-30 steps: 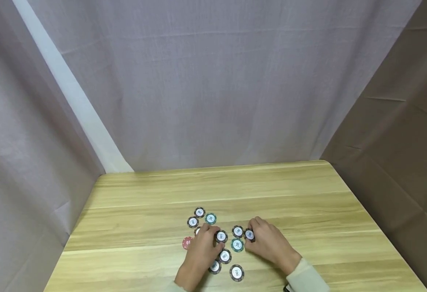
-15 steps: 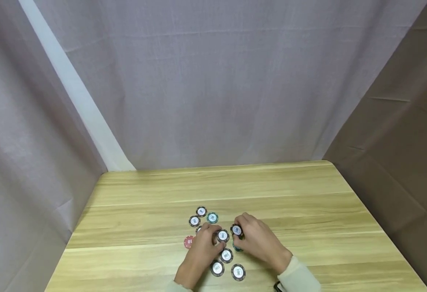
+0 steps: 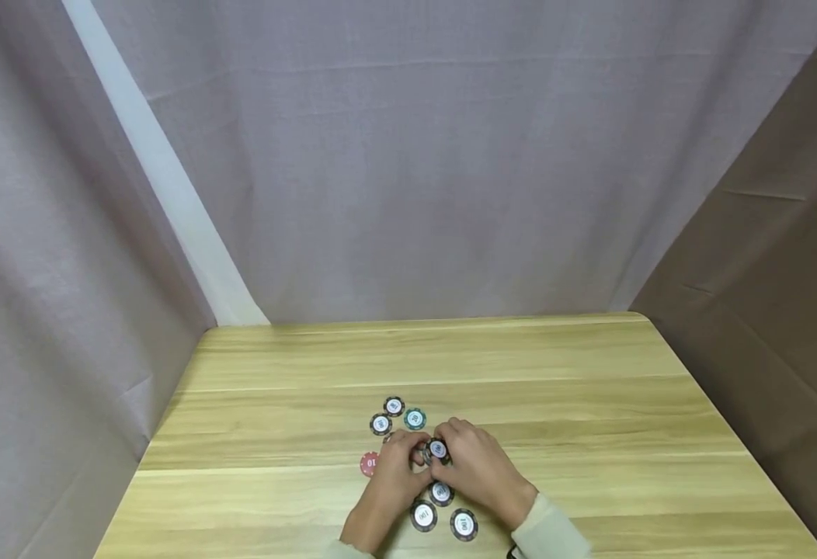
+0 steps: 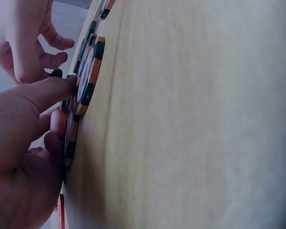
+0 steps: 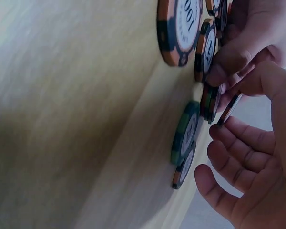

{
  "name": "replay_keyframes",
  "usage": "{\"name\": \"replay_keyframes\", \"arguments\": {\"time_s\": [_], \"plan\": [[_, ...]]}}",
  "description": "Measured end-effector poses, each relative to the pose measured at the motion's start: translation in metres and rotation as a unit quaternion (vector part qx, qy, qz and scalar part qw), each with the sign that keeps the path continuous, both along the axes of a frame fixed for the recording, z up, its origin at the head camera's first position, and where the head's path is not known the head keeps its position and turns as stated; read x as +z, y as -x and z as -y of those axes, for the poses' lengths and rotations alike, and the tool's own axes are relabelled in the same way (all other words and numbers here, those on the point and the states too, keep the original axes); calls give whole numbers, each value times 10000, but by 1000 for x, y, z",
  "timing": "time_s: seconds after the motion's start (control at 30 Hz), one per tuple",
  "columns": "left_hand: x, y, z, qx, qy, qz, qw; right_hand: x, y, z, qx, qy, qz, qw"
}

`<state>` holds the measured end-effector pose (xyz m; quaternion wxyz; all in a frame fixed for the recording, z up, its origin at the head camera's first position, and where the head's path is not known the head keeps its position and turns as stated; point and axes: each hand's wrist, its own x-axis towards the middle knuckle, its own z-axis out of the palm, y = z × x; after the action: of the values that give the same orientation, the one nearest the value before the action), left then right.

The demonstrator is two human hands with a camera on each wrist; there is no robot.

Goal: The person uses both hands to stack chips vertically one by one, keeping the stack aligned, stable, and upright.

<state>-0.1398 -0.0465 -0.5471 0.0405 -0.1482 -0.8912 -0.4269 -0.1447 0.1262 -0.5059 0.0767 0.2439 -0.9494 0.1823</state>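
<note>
Right hand (image 3: pixel 477 467) is narrowly pinching a tilted black chip (image 3: pixel 438 449), left hand (image 3: pixel 396 470) gripping a chip stack (image 5: pixel 211 104) just beneath those fingertips; apparently stacking, next needing levelling and release.

Red poker chip marked 10 (image 3: pixel 369 464), right edge hidden by the left hand (image 3: pixel 396 470); dark poker chip (image 3: pixel 387 438) beyond, nearly all covered by the same hand. Poker-chip stack (image 5: pixel 211 102) gripped by the left hand, number of pieces uncertain; pinched poker chip (image 3: pixel 437 449) at the right hand (image 3: pixel 474 466), figure blurred. Tabletop (image 3: pixel 241 435) and pale sleeves (image 3: pixel 551 532), cut off by the head view's bottom edge.
</note>
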Motion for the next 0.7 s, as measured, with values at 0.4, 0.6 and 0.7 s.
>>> {"name": "replay_keyframes", "arguments": {"time_s": [0.4, 0.6, 0.7], "plan": [[-2, -1, 1, -19, -35, -232, 9997, -2, -3, 11, -415, -111, 158, 9990], [-1, -1, 1, -3, -73, -1, 10000, -2, -5, 13, -548, 117, 492, 9972], [0, -1, 2, 18, -73, 118, 9999, -1, -5, 13, -514, 291, 602, 9964]]}}
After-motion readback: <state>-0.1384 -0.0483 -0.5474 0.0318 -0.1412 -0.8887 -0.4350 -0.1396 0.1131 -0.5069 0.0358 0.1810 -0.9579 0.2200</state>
